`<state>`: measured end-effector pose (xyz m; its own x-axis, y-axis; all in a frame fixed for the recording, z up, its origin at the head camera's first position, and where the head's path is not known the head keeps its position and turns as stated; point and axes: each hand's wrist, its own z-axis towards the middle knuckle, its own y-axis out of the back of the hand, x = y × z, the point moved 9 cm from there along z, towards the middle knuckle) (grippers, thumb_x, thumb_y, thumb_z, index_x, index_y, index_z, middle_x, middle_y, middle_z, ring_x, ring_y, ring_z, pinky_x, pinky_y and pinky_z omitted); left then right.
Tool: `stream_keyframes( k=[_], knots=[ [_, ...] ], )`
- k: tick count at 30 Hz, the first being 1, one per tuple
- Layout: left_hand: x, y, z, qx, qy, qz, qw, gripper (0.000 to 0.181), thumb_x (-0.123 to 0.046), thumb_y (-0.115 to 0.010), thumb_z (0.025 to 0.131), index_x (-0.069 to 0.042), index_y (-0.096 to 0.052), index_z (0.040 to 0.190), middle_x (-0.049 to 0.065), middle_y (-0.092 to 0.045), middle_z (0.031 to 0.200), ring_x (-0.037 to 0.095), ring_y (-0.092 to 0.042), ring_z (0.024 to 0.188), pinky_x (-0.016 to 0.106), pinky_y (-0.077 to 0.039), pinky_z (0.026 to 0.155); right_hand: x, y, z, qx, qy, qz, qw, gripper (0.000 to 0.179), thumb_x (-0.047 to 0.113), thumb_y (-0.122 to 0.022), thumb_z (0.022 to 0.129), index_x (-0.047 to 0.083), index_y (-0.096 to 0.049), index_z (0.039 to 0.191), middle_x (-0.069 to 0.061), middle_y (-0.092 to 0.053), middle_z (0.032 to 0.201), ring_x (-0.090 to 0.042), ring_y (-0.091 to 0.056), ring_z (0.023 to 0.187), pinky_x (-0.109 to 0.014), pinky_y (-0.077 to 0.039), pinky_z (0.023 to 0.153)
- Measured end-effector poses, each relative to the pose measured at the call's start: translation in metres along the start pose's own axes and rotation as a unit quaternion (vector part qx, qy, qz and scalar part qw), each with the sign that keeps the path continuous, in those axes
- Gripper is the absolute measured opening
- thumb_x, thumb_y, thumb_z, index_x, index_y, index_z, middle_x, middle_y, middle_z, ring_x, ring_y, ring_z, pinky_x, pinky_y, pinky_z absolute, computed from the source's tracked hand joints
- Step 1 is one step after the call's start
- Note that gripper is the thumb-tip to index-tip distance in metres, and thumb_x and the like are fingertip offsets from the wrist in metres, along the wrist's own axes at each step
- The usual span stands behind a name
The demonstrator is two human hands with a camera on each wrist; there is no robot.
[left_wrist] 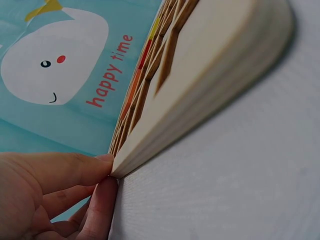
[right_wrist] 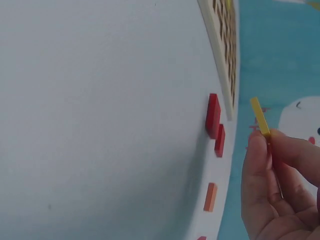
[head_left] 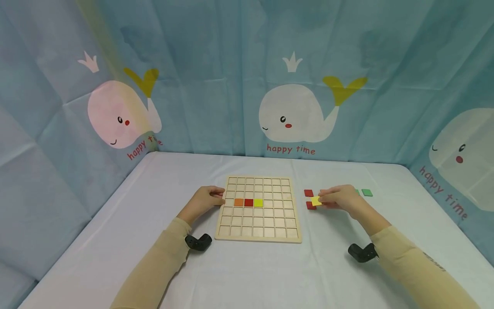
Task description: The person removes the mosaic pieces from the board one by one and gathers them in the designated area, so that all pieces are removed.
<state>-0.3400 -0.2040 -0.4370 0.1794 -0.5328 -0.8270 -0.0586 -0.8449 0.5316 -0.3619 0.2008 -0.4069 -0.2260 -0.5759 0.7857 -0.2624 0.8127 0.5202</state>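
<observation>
A wooden grid board (head_left: 258, 232) lies flat on the white table. In one row of it sit an orange tile (head_left: 239, 202), a red tile (head_left: 248, 202) and a yellow-green tile (head_left: 258, 203), side by side. The left hand (head_left: 202, 202) pinches the board's left edge, with the thumb on the upper face in the left wrist view. Right of the board, the right hand (head_left: 341, 199) holds a yellow square tile (head_left: 316, 201) between thumb and fingertips. In the right wrist view this yellow tile (right_wrist: 259, 116) is seen edge-on, raised off the table.
Two loose red tiles (head_left: 308, 193) lie right of the board, near the held tile. Green tiles (head_left: 367, 192) lie farther right, partly behind the right hand. An orange tile (right_wrist: 210, 197) shows in the right wrist view. A whale-print curtain (head_left: 216, 120) hangs behind the table.
</observation>
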Motion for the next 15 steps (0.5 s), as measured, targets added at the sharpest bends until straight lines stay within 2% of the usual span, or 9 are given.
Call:
stream_keyframes(
  k=[4,8,11,15],
  knots=[
    [0.0,0.001,0.0,0.0,-0.003,0.0,1.0,0.046,-0.012,-0.071,0.089,-0.002,-0.061,0.133,0.013,-0.068,0.117,0.021,-0.064,0.104,0.031,-0.051,0.088,-0.007,0.006,0.001,-0.002,-0.012,0.009,0.9999,0.045,0.023,-0.072,0.092,-0.006,-0.065,0.124,-0.02,-0.065,0.123,-0.007,-0.066,0.077,-0.018,-0.056,0.073],
    [-0.001,0.001,0.0,0.001,-0.005,0.001,1.0,0.046,-0.011,-0.071,0.089,-0.001,-0.061,0.132,0.014,-0.068,0.118,0.021,-0.064,0.104,0.031,-0.051,0.088,-0.013,0.01,0.002,-0.001,-0.024,0.03,0.9993,0.045,0.021,-0.073,0.091,-0.009,-0.063,0.124,-0.008,-0.068,0.103,-0.007,-0.067,0.073,-0.019,-0.056,0.071],
    [-0.001,0.002,0.0,0.0,-0.003,0.0,1.0,0.046,-0.012,-0.071,0.089,-0.002,-0.061,0.132,0.014,-0.068,0.118,0.021,-0.064,0.104,0.031,-0.051,0.088,-0.017,0.011,0.003,0.002,-0.029,0.039,0.9988,0.045,0.02,-0.073,0.091,-0.009,-0.062,0.124,-0.005,-0.07,0.098,-0.007,-0.068,0.073,-0.019,-0.056,0.072],
    [-0.001,0.001,0.0,0.0,-0.007,0.001,1.0,0.046,-0.011,-0.071,0.088,-0.001,-0.061,0.132,0.014,-0.068,0.118,0.021,-0.064,0.103,0.031,-0.051,0.088,-0.023,0.016,0.004,-0.008,-0.037,0.022,0.999,0.045,0.022,-0.072,0.091,-0.006,-0.064,0.125,-0.004,-0.072,0.098,-0.007,-0.067,0.073,-0.018,-0.055,0.072]
  ],
)
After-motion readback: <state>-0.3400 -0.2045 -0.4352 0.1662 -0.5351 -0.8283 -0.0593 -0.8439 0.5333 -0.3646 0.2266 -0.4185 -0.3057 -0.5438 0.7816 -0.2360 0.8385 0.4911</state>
